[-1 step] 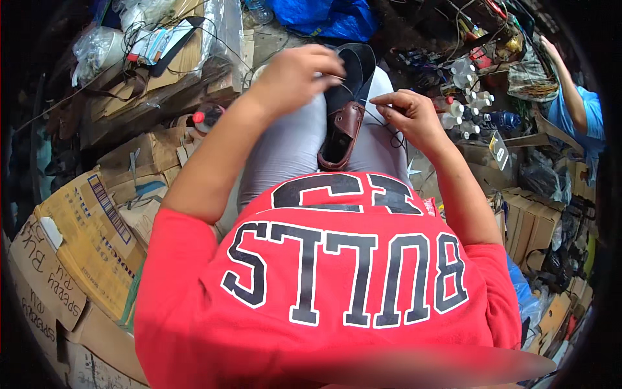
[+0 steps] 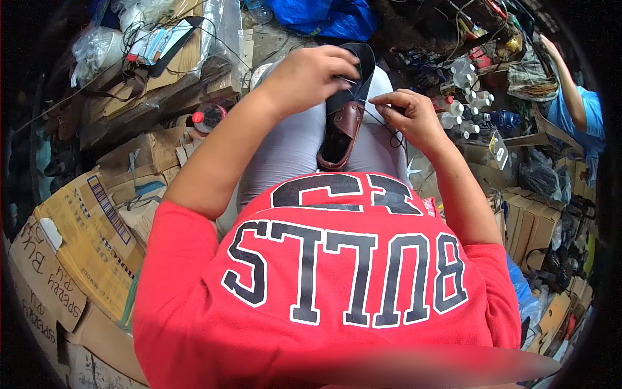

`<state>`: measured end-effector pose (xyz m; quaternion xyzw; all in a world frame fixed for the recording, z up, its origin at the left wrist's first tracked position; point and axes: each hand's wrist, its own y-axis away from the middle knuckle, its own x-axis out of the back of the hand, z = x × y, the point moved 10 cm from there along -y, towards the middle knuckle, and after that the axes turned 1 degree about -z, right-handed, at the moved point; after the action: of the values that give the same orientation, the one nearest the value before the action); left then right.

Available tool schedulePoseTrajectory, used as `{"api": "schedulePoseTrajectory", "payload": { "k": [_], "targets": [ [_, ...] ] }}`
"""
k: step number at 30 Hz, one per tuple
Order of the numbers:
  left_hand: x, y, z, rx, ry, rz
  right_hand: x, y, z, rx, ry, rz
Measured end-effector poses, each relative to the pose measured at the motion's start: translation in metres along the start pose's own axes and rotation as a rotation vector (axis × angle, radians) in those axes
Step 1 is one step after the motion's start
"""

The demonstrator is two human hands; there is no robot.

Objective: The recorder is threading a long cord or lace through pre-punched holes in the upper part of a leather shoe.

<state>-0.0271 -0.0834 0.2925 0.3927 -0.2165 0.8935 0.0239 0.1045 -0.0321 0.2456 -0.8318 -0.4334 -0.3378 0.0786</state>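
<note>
Two arms of mine are coming out of the red shirt [image 2: 382, 334] and bending inward over my grey-trousered legs [image 2: 285, 146]. My left forearm [image 2: 217, 152] is slanting up and to the right, while my right forearm [image 2: 465, 175] is slanting up and to the left. My left hand [image 2: 311, 76] is hanging over the far end of my lap, its back facing up; its fingers are curling and blurring, and I cannot tell whether they are gripping anything. My right hand [image 2: 413, 117] is hovering a little lower and to the right, thumb and index finger pointing left, their tips near each other; whether they are pinching anything, I cannot tell. The brown shoe [image 2: 347, 120] is resting between my legs, its opening lying toward my belly, and a black piece [image 2: 367, 61] is stretching away beyond it. A thin dark cord [image 2: 374, 118] is running between the shoe and my right hand.

Compared with the earlier frame, my left forearm is leaning farther right, and my left fingers are now covering more of the black piece. My right hand and the shoe are keeping their places.
</note>
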Motion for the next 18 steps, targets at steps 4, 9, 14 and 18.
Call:
{"api": "schedulePoseTrajectory", "payload": {
  "k": [4, 9, 14, 18],
  "targets": [
    [-0.029, -0.029, -0.004, -0.056, 0.011, -0.095, -0.001, 0.0, 0.001, 0.009, 0.028, 0.02],
    [-0.056, -0.045, -0.021, 0.033, -0.013, -0.375, -0.002, -0.002, 0.001, 0.051, 0.009, 0.013],
    [-0.063, -0.043, -0.033, 0.103, 0.14, -0.501, -0.001, -0.002, -0.006, 0.006, 0.041, 0.013],
    [-0.069, -0.039, -0.037, 0.13, 0.257, -0.587, 0.004, 0.0, -0.014, 0.052, 0.146, 0.066]
  ]
}}
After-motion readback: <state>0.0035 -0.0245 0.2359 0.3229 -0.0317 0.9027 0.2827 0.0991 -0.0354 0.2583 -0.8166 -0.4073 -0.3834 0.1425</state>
